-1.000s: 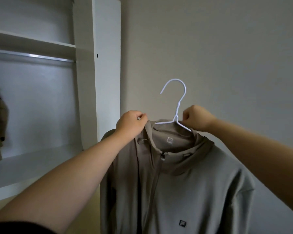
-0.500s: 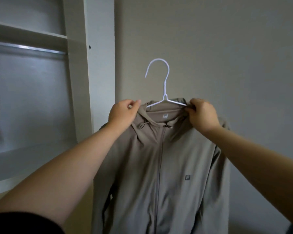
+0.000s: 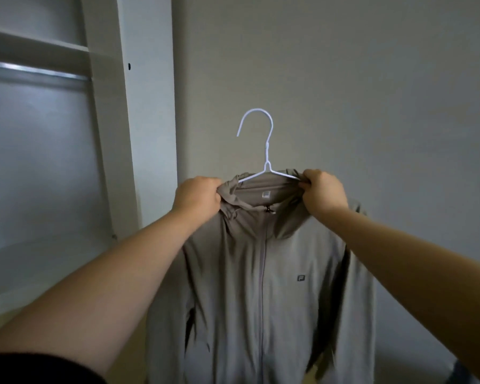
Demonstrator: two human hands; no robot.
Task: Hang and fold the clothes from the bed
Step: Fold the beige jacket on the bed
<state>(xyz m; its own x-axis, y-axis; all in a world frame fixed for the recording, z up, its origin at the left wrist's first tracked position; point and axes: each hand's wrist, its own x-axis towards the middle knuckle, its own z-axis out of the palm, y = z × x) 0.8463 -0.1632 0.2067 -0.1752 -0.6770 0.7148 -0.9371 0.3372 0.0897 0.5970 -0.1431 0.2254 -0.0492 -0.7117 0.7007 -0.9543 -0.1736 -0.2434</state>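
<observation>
A plain grey wall [image 3: 344, 79] fills the background, with an open white wardrobe [image 3: 139, 120] at the left. The wardrobe has an upper shelf [image 3: 34, 45], a metal rail [image 3: 34, 74] just beneath that shelf, and a lower ledge [image 3: 39, 261]. In front of the wall, just right of the wardrobe's upright side, a beige zip-front jacket [image 3: 233, 286] is held up in the air with its front toward the camera. The body and both sleeves hang straight down, and the zip [image 3: 263, 273] is closed up to the neck. Two bare forearms reach forward to the collar from the lower corners. The left hand [image 3: 198, 196] has its fingers curled tightly round bunched fabric at the left side of the collar. The right hand [image 3: 324, 192] has its fingers curled in the same way and pinches the right side of the collar where the hanger's arm ends. A thin white wire hanger [image 3: 267, 151] sits inside the neck opening, its arms running under the collar toward each hand. Its hook stands upright above the jacket, free of the rail. A small dark logo [image 3: 301, 278] marks the chest, and a pale label [image 3: 265, 194] shows inside the collar.
</observation>
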